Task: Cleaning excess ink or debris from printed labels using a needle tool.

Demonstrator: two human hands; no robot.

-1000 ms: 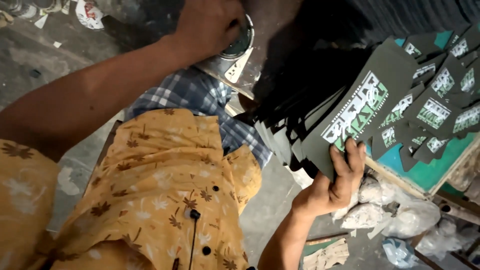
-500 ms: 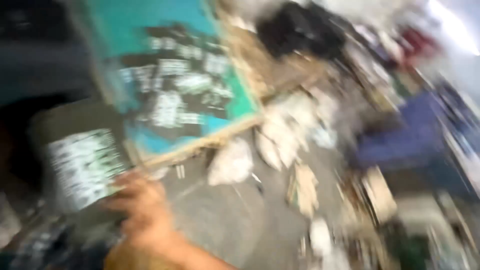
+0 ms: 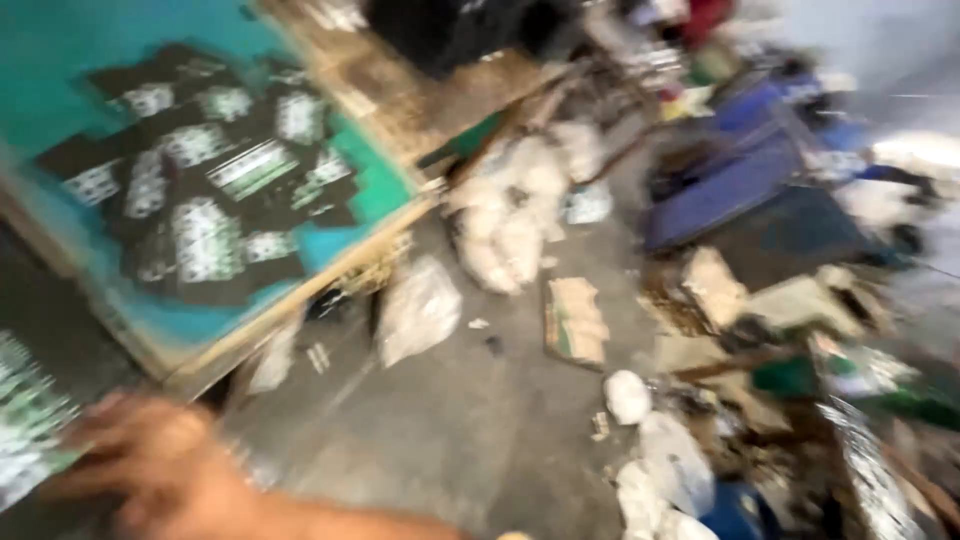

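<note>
black printed sheet (image 3: 30, 400) at eight o'clock, gripped by the blurred right hand (image 3: 150, 455). more black sheets (image 3: 200, 200) lie on a teal board (image 3: 370, 190) at ten. left hand out of view.

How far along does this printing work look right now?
Done: many black printed pieces already lie spread on the teal wooden-framed board. In hand: one hand, blurred, holds a dark sheet with pale green print at lower left; which hand it is I cannot tell. Left: unclear, since no unprinted stack shows among the floor's bags and scraps.
</note>
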